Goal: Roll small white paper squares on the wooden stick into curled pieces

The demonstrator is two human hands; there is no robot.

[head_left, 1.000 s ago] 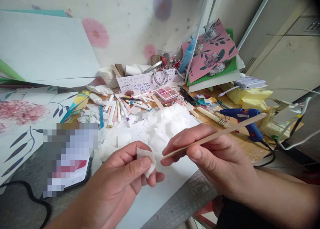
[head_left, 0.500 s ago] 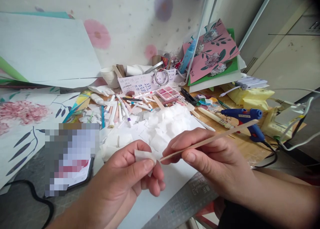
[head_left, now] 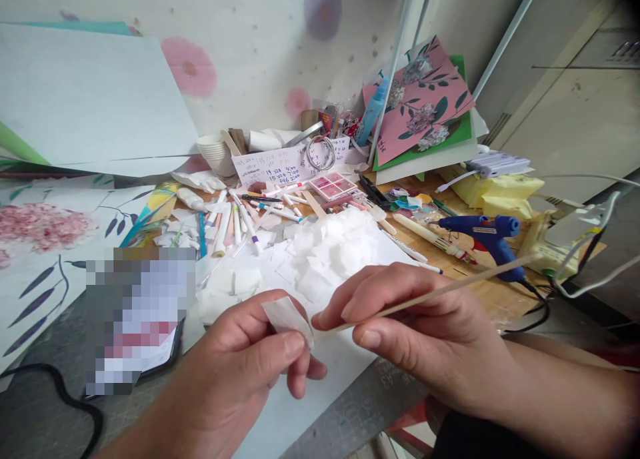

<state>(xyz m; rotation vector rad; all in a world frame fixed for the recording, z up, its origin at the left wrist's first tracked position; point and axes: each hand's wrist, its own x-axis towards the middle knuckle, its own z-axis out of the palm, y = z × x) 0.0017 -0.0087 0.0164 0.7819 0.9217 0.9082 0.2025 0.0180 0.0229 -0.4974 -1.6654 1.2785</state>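
My left hand (head_left: 265,352) pinches a small piece of thin white paper (head_left: 287,316) between thumb and fingers. My right hand (head_left: 415,325) holds a thin wooden stick (head_left: 465,282), which slants up to the right. The stick's lower tip meets the right edge of the paper, close to my left fingertips. Beyond both hands lies a pile of white tissue pieces (head_left: 340,245). A white sheet (head_left: 320,392) lies beneath the hands.
Markers (head_left: 245,220) and a pink palette (head_left: 333,186) lie behind the pile. At right is a blue glue gun (head_left: 487,229) with a cable. On the left are a phone (head_left: 173,349), a black cable (head_left: 75,402) and a flower picture (head_left: 45,225).
The stick has tilted flatter, its far end shifting right and slightly down. The paper piece has turned in my left fingers. The whole view has shifted slightly.
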